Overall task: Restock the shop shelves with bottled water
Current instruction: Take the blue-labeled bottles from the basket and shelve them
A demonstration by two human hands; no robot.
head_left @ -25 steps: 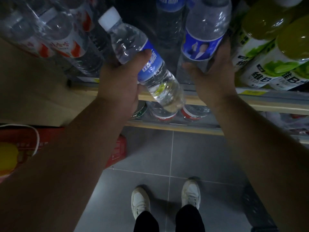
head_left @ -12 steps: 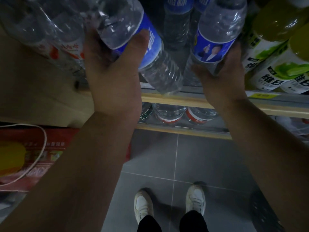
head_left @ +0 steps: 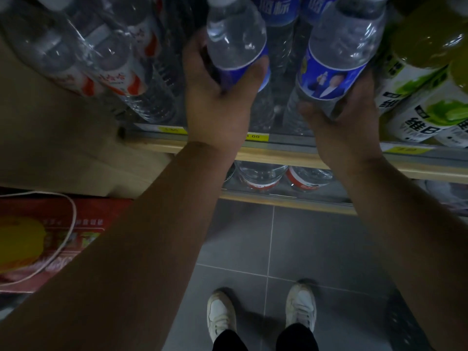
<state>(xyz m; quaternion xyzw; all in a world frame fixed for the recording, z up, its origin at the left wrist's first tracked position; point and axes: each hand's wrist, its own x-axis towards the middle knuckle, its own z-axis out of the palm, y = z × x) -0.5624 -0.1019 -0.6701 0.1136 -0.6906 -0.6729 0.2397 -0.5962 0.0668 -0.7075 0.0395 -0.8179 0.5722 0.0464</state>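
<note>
While both hands grip bottles at upper centre, the left hand [head_left: 217,105] holds its bottle [head_left: 235,44] upright above the shelf [head_left: 286,154]; right hand [head_left: 347,115] steadies another bottle [head_left: 336,59].

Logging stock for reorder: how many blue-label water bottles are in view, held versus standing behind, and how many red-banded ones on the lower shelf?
Blue-label, held: 2, the left-hand bottle in the left hand, the right-hand bottle in the right hand
Blue-label, rear bottles: 2
Red-banded bottles, lower shelf: 2 clearly seen
Total: 6
</note>
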